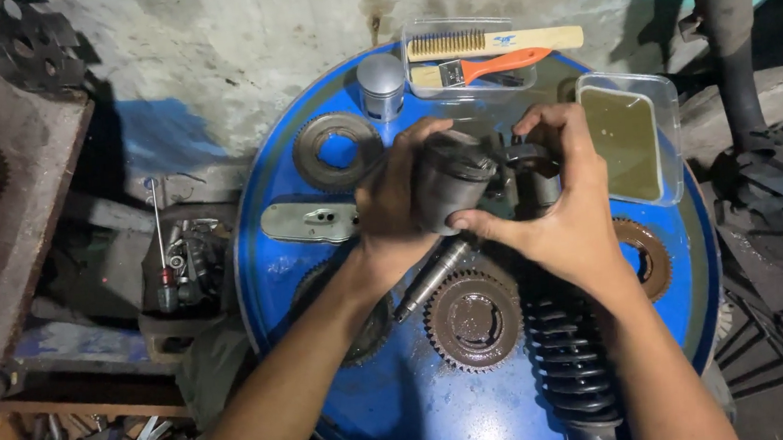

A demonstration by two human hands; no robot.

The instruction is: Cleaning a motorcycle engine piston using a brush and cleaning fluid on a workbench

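Both hands gripping grey piston (pixel 450 182) over blue drum top (pixel 408 407): left hand (pixel 391 212) wrapped around, right hand (pixel 555 201) pinching underneath; greasy, could slip onto rusty gear (pixel 472 320)

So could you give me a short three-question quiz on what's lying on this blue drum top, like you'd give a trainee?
1. True or false: both hands hold the grey piston above the blue drum top.
2. Which lies nearest the bottom edge of the view? A) the black coil spring B) the wire brush C) the spare piston
3. What is in the clear plastic tray by the right hand?

Key
1. True: the fingers of both hands wrap it.
2. A.
3. A murky brownish liquid.
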